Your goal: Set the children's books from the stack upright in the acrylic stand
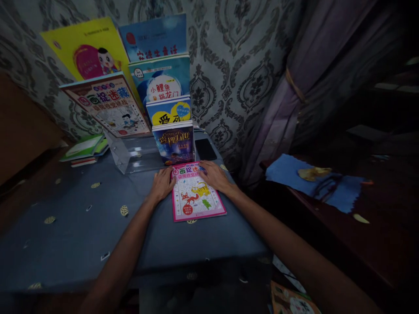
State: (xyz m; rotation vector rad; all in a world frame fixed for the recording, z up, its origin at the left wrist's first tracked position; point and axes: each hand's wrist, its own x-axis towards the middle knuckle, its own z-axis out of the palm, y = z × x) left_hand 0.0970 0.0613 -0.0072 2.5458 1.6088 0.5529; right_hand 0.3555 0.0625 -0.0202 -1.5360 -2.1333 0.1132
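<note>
A pink-bordered picture book (191,203) lies flat on the cloth-covered table, its cover showing a fox and a yellow tiger. At its upper left edge is my left hand (161,185), fingers stretched out and touching the book's side. My right hand (214,175) lies over the upper right corner, fingers extended across the cover. Neither hand is closed around the book. Just behind it a dark blue-purple book (175,146) stands upright in a clear plastic rack (122,155).
Behind stand a yellow book (65,48), a brown-bordered picture book (111,104) and several blue ones. A black phone (205,149) lies right of the rack, and a stack of books (85,150) lies left. A blue cloth (284,174) covers part of a dark surface at right.
</note>
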